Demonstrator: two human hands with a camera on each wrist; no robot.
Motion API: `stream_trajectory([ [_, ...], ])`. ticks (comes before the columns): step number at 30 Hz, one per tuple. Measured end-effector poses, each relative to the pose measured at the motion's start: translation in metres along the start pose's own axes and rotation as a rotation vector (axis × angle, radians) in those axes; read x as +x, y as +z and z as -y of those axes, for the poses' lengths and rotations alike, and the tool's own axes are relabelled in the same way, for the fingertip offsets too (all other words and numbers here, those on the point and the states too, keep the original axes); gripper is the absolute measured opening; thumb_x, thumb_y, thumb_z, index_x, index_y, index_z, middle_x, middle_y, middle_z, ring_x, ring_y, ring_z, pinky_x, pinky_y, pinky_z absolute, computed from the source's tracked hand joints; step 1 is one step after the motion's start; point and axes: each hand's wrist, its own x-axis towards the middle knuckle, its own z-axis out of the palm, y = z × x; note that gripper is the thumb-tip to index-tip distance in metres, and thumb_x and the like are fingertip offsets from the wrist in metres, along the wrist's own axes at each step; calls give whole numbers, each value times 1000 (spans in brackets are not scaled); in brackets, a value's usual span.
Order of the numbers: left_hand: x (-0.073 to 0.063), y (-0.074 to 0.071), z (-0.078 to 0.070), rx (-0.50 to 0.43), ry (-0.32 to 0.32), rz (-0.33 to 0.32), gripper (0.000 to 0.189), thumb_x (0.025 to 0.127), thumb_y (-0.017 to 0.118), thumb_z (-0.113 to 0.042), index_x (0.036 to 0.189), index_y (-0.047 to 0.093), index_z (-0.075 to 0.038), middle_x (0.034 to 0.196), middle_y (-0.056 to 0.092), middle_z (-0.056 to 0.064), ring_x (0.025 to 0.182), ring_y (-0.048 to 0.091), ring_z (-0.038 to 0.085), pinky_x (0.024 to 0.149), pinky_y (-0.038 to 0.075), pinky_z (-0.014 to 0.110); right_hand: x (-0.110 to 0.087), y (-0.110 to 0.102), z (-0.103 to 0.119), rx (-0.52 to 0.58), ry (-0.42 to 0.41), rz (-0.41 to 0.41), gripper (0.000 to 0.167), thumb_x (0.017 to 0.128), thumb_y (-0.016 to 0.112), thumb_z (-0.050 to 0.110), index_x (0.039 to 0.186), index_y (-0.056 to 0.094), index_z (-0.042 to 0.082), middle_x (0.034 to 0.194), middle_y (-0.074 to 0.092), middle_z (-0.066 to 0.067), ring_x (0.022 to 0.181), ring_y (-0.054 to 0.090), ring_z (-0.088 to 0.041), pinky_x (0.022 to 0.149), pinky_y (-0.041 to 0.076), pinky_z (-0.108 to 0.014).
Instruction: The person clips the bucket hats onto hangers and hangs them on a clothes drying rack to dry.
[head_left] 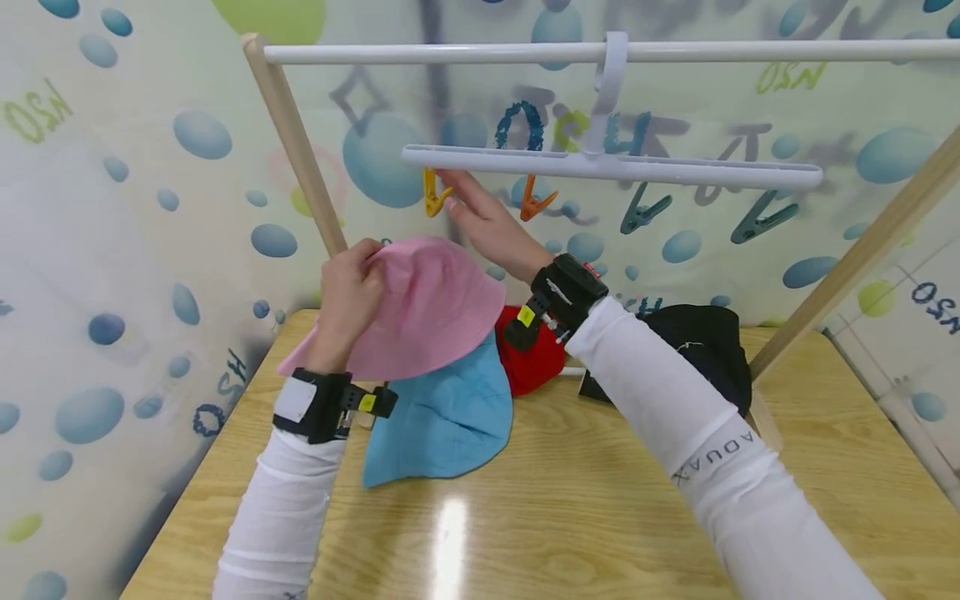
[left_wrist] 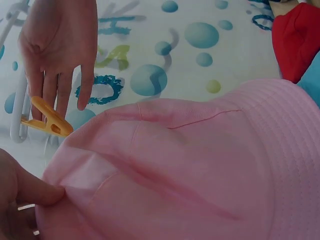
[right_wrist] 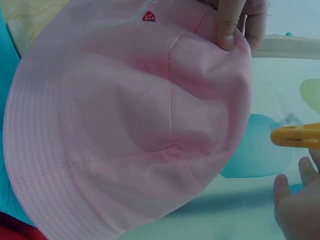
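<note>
My left hand pinches the crown of a pink bucket hat, held raised with its brim toward the lower right. A small red print shows on the pink hat in the right wrist view. Beside a yellow clip at the left end of a white hanger is my right hand, its fingers extended. In the left wrist view, that right hand has straight fingers behind the yellow clip; whether they touch it I cannot tell.
An orange clip and two teal clips hang farther along the hanger, which hooks over a white rail between wooden posts. A blue hat, a red hat and a black hat lie on the wooden table.
</note>
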Motion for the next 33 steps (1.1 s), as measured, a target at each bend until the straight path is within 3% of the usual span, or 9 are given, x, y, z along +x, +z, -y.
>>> stream_trajectory([
  [5, 0, 2, 0, -3, 21, 0, 24, 92, 43, 6, 99, 66, 9, 87, 64, 23, 73, 54, 33, 62, 38, 35, 4, -2, -1, 111, -29, 15, 52, 104, 33, 4, 154, 21, 11, 157, 24, -1, 139, 24, -3, 110, 22, -27],
  [8, 1, 3, -1, -1, 21, 11, 24, 92, 43, 6, 100, 66, 8, 88, 64, 22, 73, 54, 32, 61, 38, 34, 5, -2, -2, 136, -43, 11, 52, 103, 34, 1, 153, 21, 6, 157, 24, -4, 139, 26, -9, 110, 23, -26],
  [16, 1, 4, -7, 5, 10, 20, 23, 93, 46, -2, 104, 65, 4, 91, 65, 18, 67, 51, 26, 53, 35, 32, 7, 2, -1, 125, -49, 8, 49, 103, 37, 2, 151, 28, 3, 151, 35, -7, 134, 35, -11, 109, 26, -29],
  [22, 1, 5, -7, 21, 23, 17, 20, 96, 54, -10, 104, 66, 3, 81, 62, 16, 61, 48, 23, 46, 33, 27, 6, 3, 2, 104, -42, 20, 46, 103, 38, 3, 148, 34, 3, 143, 45, -11, 129, 41, -13, 107, 28, -30],
  [30, 3, 8, -10, 37, 4, 37, 23, 97, 56, -15, 107, 67, 3, 98, 68, 18, 79, 58, 28, 65, 50, 37, 3, 3, 4, 131, -23, 32, 46, 102, 42, 2, 148, 34, 2, 142, 47, -12, 126, 44, -16, 106, 31, -30],
  [33, 4, 8, -13, 50, 7, 30, 23, 97, 57, -14, 107, 67, 4, 100, 68, 19, 84, 59, 30, 73, 52, 41, 1, 5, 4, 161, -8, 22, 47, 102, 43, 2, 147, 35, 2, 142, 47, -12, 126, 45, -16, 105, 33, -31],
])
